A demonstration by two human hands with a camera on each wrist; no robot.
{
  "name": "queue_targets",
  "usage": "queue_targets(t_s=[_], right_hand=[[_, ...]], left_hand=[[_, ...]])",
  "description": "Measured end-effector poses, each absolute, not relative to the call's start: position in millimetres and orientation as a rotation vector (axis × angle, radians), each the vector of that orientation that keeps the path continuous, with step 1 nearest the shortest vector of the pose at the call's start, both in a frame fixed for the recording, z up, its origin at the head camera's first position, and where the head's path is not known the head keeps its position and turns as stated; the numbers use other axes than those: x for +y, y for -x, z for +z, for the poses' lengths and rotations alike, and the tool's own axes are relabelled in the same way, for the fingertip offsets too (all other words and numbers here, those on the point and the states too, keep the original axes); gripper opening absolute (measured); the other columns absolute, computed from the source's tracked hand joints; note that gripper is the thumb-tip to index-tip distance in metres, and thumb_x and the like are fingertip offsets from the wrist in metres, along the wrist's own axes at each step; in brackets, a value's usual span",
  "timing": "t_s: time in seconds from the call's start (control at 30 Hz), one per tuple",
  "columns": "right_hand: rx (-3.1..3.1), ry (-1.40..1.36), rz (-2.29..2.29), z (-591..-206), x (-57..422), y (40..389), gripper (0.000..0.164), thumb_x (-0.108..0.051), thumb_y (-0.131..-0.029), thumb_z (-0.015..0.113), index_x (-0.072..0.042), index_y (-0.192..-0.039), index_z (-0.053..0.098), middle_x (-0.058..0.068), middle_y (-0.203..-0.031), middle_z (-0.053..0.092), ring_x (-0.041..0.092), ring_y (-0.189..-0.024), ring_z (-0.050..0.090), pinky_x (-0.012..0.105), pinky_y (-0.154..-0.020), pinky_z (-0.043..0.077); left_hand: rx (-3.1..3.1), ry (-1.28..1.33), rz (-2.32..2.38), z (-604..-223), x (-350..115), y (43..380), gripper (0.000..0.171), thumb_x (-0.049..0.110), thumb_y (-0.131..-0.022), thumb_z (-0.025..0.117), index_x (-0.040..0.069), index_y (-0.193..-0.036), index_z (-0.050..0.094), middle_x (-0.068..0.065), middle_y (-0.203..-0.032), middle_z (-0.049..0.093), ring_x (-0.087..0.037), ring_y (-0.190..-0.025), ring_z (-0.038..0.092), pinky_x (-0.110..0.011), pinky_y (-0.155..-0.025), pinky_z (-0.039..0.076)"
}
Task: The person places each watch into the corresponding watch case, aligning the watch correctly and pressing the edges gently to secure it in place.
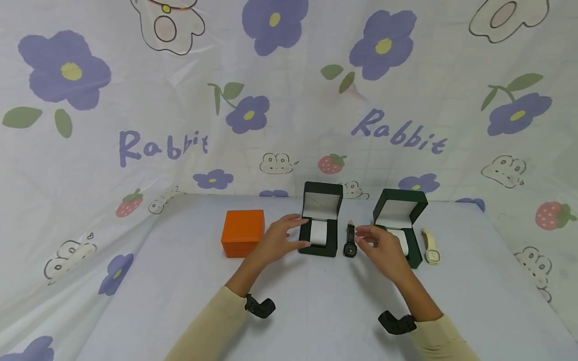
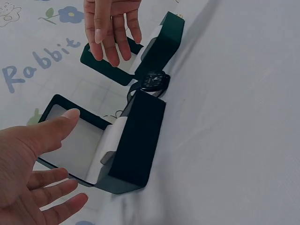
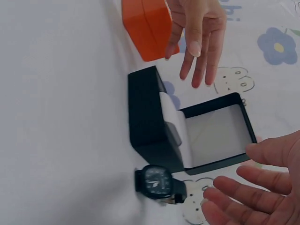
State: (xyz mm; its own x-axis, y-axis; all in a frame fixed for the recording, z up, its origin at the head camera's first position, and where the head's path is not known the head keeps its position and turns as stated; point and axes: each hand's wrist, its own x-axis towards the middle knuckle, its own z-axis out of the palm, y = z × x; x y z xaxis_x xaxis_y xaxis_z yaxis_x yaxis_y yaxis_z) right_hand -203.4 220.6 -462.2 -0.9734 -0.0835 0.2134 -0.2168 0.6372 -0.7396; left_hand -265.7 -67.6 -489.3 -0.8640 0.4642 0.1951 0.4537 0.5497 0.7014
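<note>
A dark watch box (image 1: 331, 245) stands with its lid up and a white cushion (image 1: 318, 233) inside. My left hand (image 1: 279, 240) is at the box's left side, fingers spread and holding nothing; contact cannot be told. Right of that box a black wristwatch (image 1: 349, 243) lies on the table, its dial (image 3: 157, 182) facing the right wrist camera. Beside the watch hovers my right hand (image 1: 384, 248), fingers extended with nothing in them. It partly hides a green watch box (image 1: 414, 248), lid raised, with a white cushion inside. A cream wristwatch (image 1: 431, 248) lies to that box's right.
An orange box (image 1: 243, 233), closed, sits behind my left wrist. The table (image 1: 316, 311) has a pale cloth, and a curtain (image 1: 289, 100) printed with flowers and rabbits hangs behind it. Each wrist bears a black camera mount (image 1: 261, 307).
</note>
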Motion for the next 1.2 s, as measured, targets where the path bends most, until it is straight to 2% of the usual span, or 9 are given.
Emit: queue_targets(t_s=[0.23,0.43,0.7,0.9,1.2], right_hand=[[-2.738,-0.208,1.232,-469,219,204,0.036,-0.011,-0.098,0.067,0.007,-0.129,0.061,0.025,-0.122,0.068,0.039,-0.107,0.069,0.050,-0.085,0.060],[-2.780,-0.169,1.274,-472,218,206,0.041,-0.012,-0.098,0.067,0.010,-0.132,0.057,0.029,-0.130,0.062,0.044,-0.114,0.065,0.051,-0.088,0.059],[-2.853,-0.120,1.302,-478,217,211,0.050,-0.014,-0.098,0.067,0.012,-0.137,0.051,0.034,-0.132,0.058,0.046,-0.117,0.062,0.054,-0.092,0.056],[-2.906,-0.083,1.301,-483,216,216,0.054,-0.012,-0.096,0.068,0.014,-0.138,0.049,0.035,-0.133,0.056,0.047,-0.119,0.060,0.054,-0.092,0.057],[-2.951,-0.084,1.236,-492,217,220,0.050,-0.005,-0.093,0.070,0.017,-0.134,0.053,0.035,-0.129,0.059,0.047,-0.118,0.061,0.054,-0.094,0.056]], left_hand=[[2.744,-0.826,1.224,-495,-63,271,0.068,0.028,-0.087,0.083,0.010,-0.147,0.055,-0.014,-0.150,0.050,-0.031,-0.135,0.051,-0.043,-0.100,0.055],[2.765,-0.781,1.128,-497,-56,277,0.068,0.027,-0.087,0.082,0.015,-0.148,0.054,-0.011,-0.150,0.051,-0.028,-0.135,0.051,-0.040,-0.103,0.053],[2.819,-0.812,0.982,-496,-46,287,0.066,0.029,-0.089,0.080,0.018,-0.149,0.054,-0.006,-0.147,0.054,-0.024,-0.133,0.052,-0.040,-0.112,0.044],[2.836,-0.788,0.838,-492,-40,294,0.069,0.031,-0.088,0.081,0.022,-0.150,0.052,-0.007,-0.147,0.053,-0.024,-0.134,0.051,-0.040,-0.114,0.042],[2.841,-0.802,0.610,-494,-27,300,0.071,0.026,-0.086,0.083,0.015,-0.149,0.053,-0.010,-0.143,0.057,-0.025,-0.129,0.054,-0.038,-0.112,0.045]])
